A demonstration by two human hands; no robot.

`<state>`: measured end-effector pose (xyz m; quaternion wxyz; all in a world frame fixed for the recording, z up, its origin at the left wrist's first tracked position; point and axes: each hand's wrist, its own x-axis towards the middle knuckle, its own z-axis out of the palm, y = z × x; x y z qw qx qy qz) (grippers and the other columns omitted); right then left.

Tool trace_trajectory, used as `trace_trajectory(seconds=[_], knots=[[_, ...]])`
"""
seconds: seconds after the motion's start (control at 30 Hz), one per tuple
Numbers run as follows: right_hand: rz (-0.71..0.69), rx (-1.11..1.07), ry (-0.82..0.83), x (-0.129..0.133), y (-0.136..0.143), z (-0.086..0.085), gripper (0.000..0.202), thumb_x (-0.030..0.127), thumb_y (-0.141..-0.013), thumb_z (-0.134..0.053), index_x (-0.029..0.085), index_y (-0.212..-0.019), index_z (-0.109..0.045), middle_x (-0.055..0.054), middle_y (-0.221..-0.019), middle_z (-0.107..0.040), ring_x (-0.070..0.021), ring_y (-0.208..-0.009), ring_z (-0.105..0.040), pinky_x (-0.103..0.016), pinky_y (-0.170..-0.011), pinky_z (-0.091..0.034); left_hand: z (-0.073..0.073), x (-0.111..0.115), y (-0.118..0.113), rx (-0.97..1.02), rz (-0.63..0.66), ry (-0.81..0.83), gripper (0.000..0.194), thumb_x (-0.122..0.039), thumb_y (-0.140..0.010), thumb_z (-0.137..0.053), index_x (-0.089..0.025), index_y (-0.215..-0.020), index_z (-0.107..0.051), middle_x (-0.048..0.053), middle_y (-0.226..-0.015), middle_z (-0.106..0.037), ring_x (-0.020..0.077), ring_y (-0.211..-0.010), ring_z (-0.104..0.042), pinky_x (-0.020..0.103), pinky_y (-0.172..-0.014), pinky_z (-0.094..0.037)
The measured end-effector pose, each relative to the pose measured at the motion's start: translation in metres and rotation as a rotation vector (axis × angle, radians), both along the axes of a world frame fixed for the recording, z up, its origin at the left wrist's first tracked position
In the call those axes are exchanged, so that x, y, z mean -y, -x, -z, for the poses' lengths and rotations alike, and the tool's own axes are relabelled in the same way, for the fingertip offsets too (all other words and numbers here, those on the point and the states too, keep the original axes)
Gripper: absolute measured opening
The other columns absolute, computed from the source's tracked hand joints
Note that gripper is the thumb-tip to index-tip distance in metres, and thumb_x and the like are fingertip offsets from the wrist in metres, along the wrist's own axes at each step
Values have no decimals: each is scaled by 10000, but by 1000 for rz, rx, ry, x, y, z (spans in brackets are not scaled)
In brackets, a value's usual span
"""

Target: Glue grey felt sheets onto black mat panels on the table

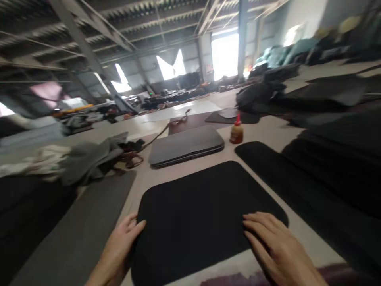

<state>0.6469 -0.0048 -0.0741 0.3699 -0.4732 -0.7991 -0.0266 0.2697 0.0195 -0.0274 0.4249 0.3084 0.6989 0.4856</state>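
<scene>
A flat black sheet with rounded corners [202,214] lies on the pale tabletop in front of me. My left hand [125,234] grips its left edge, with the thumb on top and the other fingers curled at the rim, partly hidden. My right hand [270,236] rests palm down on the sheet's right side, fingers stretched out, nothing in them. Just beyond the sheet is a stack of grey rounded pieces [186,145]. To the right of that stack stands a glue-like bottle with a red nozzle [237,132].
A long black piece [268,167] and a dark pile of material [342,159] lie on the right. Crumpled grey cloth [92,157] and a flat grey sheet [89,218] are at the left. A brown strap [160,133] trails behind.
</scene>
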Motion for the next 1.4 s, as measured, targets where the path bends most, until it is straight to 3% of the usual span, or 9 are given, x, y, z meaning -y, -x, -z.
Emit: trace_trajectory(seconds=[0.23,0.5,0.7,0.83,0.93,1.07,1.17,1.3,1.4], knots=[[-95,238,-70,-19,-12,28,326,337,-988,-474,260,-1247,-656,-29,-1300,-619,-254,-1126,-568,-397,-879,-482,18,5,24,79,25,-116,626,-309,-647,-837,-157,-1191,-568,-12,-743,-684,183,-688,-691,274,-672,-543],[-66,235,-133,-25,10,9,308,302,-973,-473,230,-1175,-693,-65,-1204,-661,-255,-1002,-604,-370,-710,-554,30,-16,35,-343,14,-167,593,-442,-651,-769,-148,-1144,-620,35,-815,-705,229,-758,-685,319,-701,-520],[-21,235,-30,-23,12,8,306,293,-977,-497,227,-1220,-672,-75,-1279,-639,-265,-1079,-616,-407,-795,-601,29,-19,36,-826,24,-161,565,-544,-767,-590,-144,-1164,-631,81,-943,-674,279,-842,-687,442,-849,-552],[-158,237,65,-16,-4,-21,352,351,-979,-536,252,-1304,-632,-62,-1320,-633,-241,-1147,-627,-341,-860,-617,24,-4,17,-1109,71,-362,559,-558,-834,-566,-147,-1211,-603,162,-1275,-578,350,-1209,-577,545,-1076,-449],[-217,187,178,-22,-23,-59,409,401,-987,-554,332,-1389,-571,-28,-1409,-575,-217,-1238,-588,-302,-963,-578,26,15,-22,-1184,368,-456,428,-475,-920,-545,-258,-1286,-583,102,-1383,-575,303,-1325,-512,515,-1100,-449],[-151,-6,331,-72,-39,-102,430,483,-967,-565,343,-1373,-588,-30,-1458,-524,-250,-1311,-523,-382,-1096,-476,38,18,-78,-1267,745,-576,608,-541,-899,-583,-304,-1451,-488,100,-1520,-497,343,-1404,-443,540,-1088,-458],[-54,-219,510,-134,-47,-114,510,494,-925,-587,269,-1382,-580,-75,-1405,-562,-282,-1227,-580,-415,-1052,-492,49,3,-95,-1364,888,-564,739,-629,-867,-599,-279,-1499,-442,107,-1532,-482,365,-1386,-469,545,-1083,-458],[185,-465,618,-217,-60,-98,553,334,-891,-618,91,-1382,-540,-171,-1337,-601,-289,-1172,-611,-408,-1061,-458,67,-15,-90,-1500,850,-708,566,-471,-931,-592,-316,-1466,-495,36,-1469,-556,276,-1304,-572,357,-1024,-508],[302,-556,580,-266,-65,-77,714,348,-860,-685,38,-1449,-427,-238,-1418,-516,-307,-1241,-568,-371,-1031,-476,80,-17,-94,-1538,679,-738,406,-314,-956,-572,-381,-1355,-605,-28,-1381,-635,234,-1236,-626,322,-993,-515]])
